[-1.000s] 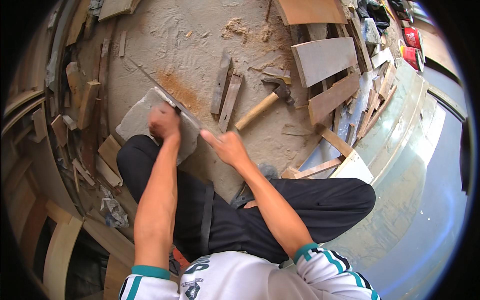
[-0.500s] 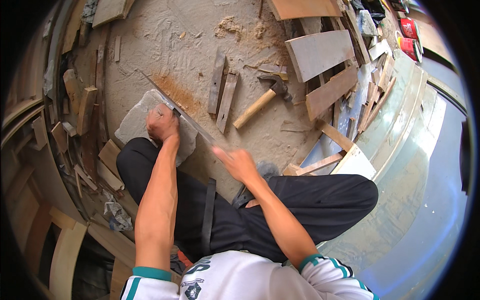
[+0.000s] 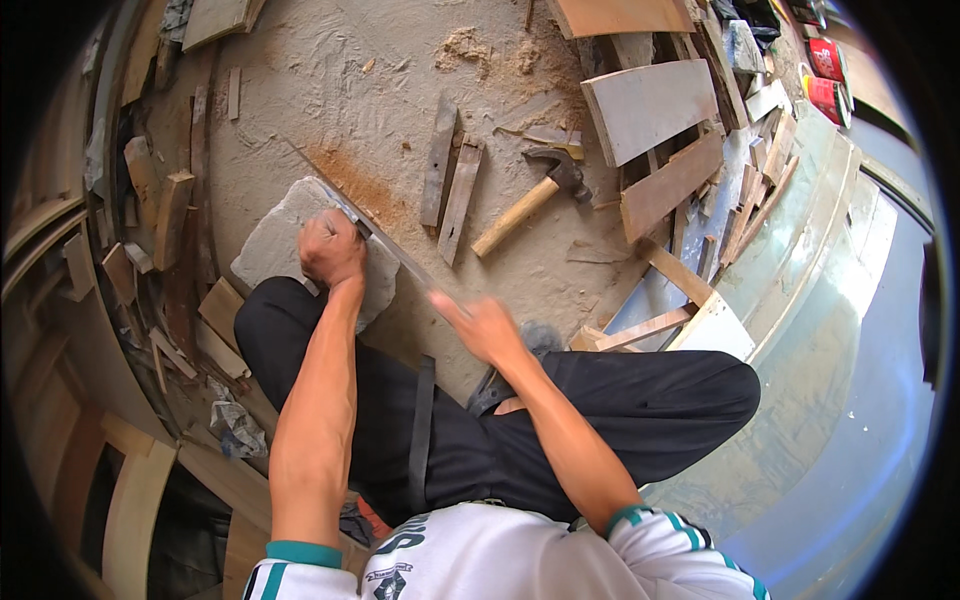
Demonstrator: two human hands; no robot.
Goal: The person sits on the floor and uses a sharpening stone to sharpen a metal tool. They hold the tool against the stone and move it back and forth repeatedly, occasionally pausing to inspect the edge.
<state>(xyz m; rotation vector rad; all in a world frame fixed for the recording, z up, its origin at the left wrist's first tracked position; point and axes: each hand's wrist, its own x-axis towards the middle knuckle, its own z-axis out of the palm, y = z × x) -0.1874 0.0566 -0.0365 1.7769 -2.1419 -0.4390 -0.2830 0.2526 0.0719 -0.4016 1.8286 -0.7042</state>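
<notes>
My left hand [image 3: 332, 246] is closed in a fist over a pale stone block [image 3: 262, 243], beside my bent left knee. It presses down on something mostly hidden under the fingers; a small dark edge shows at the knuckles. My right hand [image 3: 482, 326], slightly blurred, is wrapped round the near end of a handsaw [image 3: 405, 260]. The long thin blade slants away to the far left, passing just right of my left fist and across the block's edge. Orange-brown sawdust [image 3: 350, 178] lies along the blade's far side.
A claw hammer [image 3: 517, 215] and two narrow wood strips [image 3: 459, 200] lie on the dusty floor beyond my right hand. Boards [image 3: 650, 110] lean at the far right. Wood offcuts [image 3: 172, 220] crowd the left side. A small wooden frame [image 3: 650, 328] stands by my right knee.
The whole view has shifted slightly, so things sit a little further right. Both hands keep nearly the same places and grips, the right one blurred in both frames.
</notes>
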